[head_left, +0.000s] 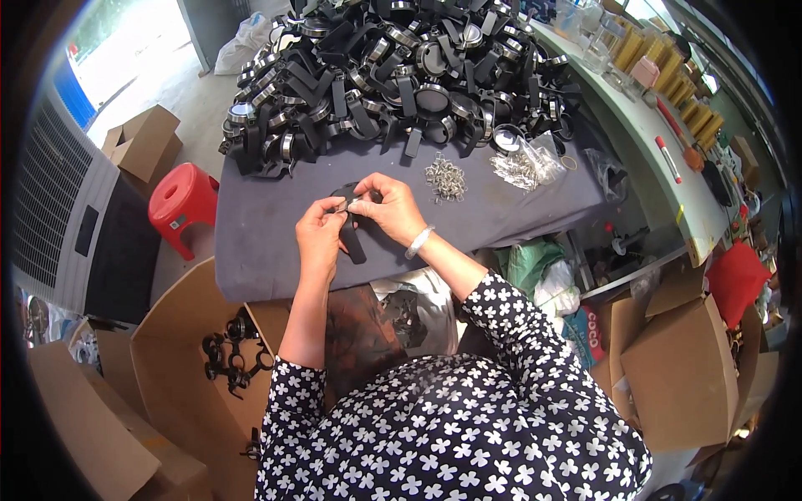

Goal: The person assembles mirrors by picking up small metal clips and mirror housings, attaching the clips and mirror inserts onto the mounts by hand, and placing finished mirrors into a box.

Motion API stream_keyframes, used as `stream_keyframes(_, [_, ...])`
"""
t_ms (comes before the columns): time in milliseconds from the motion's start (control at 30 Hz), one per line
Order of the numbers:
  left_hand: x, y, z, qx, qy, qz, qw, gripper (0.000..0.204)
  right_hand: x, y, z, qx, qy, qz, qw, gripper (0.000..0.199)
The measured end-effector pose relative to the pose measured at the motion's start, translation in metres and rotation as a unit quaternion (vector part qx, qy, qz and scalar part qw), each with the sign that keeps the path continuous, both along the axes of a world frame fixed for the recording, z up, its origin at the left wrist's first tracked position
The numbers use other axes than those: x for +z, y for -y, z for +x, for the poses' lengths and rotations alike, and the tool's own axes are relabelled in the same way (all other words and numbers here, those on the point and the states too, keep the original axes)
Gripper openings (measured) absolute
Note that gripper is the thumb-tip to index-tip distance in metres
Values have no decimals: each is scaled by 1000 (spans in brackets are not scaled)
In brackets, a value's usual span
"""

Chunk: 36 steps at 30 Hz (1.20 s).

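Note:
My left hand (pixel 320 238) and my right hand (pixel 390 210) meet over the near left part of the cloth-covered table (pixel 259 242). Between them they hold a black plastic handle piece (pixel 354 244), its long grip hanging down below the fingers. Both hands pinch at its upper end; whatever small part lies between the fingertips is too small to make out. To the right of my right hand lies a small heap of metal clips or rings (pixel 445 179). Farther right are thin metal pins (pixel 516 169), partly in a clear plastic bag (pixel 545 157).
A large pile of black handles with metal bands (pixel 401 83) covers the table's far side. At the left stands a red stool (pixel 180 200). An open carton (pixel 167 334) at lower left holds several black rings. A side bench (pixel 643 142) carries a red marker (pixel 668 159).

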State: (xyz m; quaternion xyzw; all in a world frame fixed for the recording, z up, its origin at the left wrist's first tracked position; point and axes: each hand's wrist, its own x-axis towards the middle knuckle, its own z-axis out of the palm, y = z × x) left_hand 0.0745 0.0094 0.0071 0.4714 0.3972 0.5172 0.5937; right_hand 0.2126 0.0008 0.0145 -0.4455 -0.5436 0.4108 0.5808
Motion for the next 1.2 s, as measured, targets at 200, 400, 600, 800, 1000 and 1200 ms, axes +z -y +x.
stream_keyframes(200, [3, 1, -5, -26, -10, -7, 1000, 19, 15, -7, 19, -13, 279, 4, 960, 41])
stream_keyframes(400, [-2, 1, -9, -42, -24, -4, 999, 19, 44, -24, 18, 62, 540, -9, 840, 63])
stream_keyframes(600, [5, 0, -13, -43, -40, -44, 997, 22, 39, -14, 19, 19, 520, 11, 854, 67])
stream_keyframes(800, [5, -5, -15, -20, -100, -81, 991, 31, 29, 2, 28, -37, 463, 52, 884, 15])
stream_keyframes(1000, [11, -10, -26, -33, -28, -123, 991, 11, 61, 40, 33, -74, 519, 159, 836, 13])
stream_keyframes(1200, [16, -11, -33, -91, -20, -136, 986, 7, 68, 50, 30, 13, 440, 130, 888, 21])
